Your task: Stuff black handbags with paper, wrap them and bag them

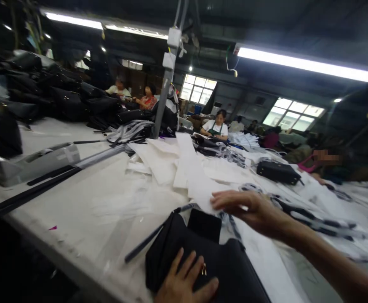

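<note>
A black handbag (231,269) lies on the white table in front of me, with a small gold-coloured fitting on its face. My left hand (185,280) rests on the bag with its fingers spread, beside that fitting. Above the bag's far right side hovers my right hand (244,206), slightly blurred, fingers stretched out and nothing in them. A flat black piece (204,225) shows at the bag's upper edge. Grey-wrapped straps (188,207) run along the same edge, partly hidden by the bag.
White sheets (165,162) are heaped beyond the bag, at the foot of a metal post (162,101). A grey tape dispenser-like object (38,162) and long black strips (54,181) lie left. Black bags (67,101) pile up behind; another bag (278,171) sits right. Several people work farther off.
</note>
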{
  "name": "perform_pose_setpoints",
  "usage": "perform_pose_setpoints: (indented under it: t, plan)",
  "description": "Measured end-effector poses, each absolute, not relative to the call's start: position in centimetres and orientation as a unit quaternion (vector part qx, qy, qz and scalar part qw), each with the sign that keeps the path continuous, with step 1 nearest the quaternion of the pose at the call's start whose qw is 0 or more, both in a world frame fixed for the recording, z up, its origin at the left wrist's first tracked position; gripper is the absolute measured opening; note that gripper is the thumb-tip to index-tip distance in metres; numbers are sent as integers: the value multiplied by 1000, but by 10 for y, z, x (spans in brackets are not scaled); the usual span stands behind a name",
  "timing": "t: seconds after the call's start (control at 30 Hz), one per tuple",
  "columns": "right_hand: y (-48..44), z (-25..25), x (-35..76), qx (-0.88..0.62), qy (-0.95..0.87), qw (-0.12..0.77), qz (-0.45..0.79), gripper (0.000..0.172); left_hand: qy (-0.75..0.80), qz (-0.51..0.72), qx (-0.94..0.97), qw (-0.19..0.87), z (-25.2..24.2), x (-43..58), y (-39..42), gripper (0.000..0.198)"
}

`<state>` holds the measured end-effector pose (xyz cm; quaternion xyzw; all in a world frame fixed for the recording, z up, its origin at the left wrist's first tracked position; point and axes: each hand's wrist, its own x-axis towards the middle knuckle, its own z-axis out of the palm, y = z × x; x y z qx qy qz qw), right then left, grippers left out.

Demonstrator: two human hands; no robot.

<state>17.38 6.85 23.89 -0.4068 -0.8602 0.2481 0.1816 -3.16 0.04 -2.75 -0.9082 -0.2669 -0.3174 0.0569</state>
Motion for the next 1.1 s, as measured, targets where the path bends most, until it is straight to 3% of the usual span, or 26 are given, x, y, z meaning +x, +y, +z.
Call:
perform_pose_setpoints:
  t: [0.1,0.23,0.3,0.4,0.47,0.53,0.6,0.77,0.93,1.03,1.1]
  plan:
    - [-5,200,206,-439,-869,71,215,28,-272,-302,-908,104,-14,-34,-4,67]
    - [-56,175,221,-519,-821,-35,237,27,-298,-260,-917,53,12,-37,-17,68]
    - [-59,172,211,-549,-799,-32,244,29,-304,-263,-916,25,18,-37,-21,63]
    - [-44,162,181,-597,-775,39,203,31,-298,-267,-917,6,17,-36,-22,52]
    - [-31,146,162,-606,-775,43,175,47,-297,-260,-919,6,14,-35,-20,43]
    - [-24,127,151,-582,-792,-8,183,81,-299,-253,-920,0,12,-35,-20,36]
    - [-24,112,149,-559,-801,-67,206,101,-299,-245,-922,-3,12,-37,-20,35]
    - [-35,115,167,-538,-802,-91,244,92,-330,-229,-914,61,25,-56,-27,52]
    - [-26,136,177,-500,-805,52,316,48,-338,-201,-912,117,23,-73,-29,65]
    - [-21,138,169,-489,-828,125,245,45,-339,-202,-909,138,15,-72,-27,66]
    - [-24,134,160,-458,-859,107,202,43,-341,-209,-908,125,12,-70,-27,64]
